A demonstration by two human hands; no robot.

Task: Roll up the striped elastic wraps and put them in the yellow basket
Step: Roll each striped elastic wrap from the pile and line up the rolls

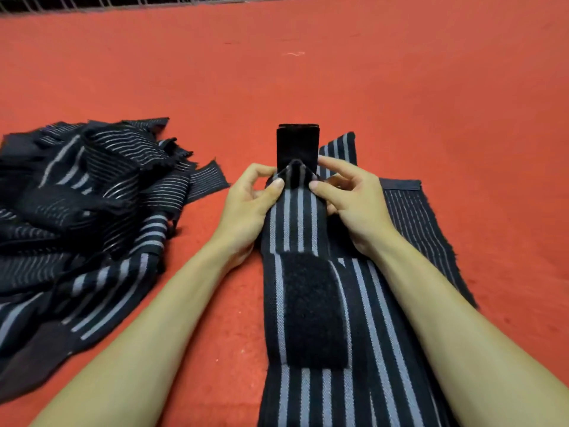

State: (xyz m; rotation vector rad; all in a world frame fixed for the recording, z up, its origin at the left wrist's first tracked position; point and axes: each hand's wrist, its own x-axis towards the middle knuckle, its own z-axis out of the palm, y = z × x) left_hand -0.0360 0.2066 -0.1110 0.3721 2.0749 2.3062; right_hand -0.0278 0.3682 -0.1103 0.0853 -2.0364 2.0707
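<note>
Both thumbs pinch the striped wrap (295,211) at frame centre: left hand (249,204) and right hand (351,204) grip its folded far end, likely starting 1 tight roll. Unrolled wraps (83,204) lie left; no basket visible.

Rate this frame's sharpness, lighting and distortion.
Head view: even, soft lighting, no glare; the wrap shows sharp stripes at centre; the pile at left looks softer; wide-angle bowing shows in the railing along the top edge.
</note>
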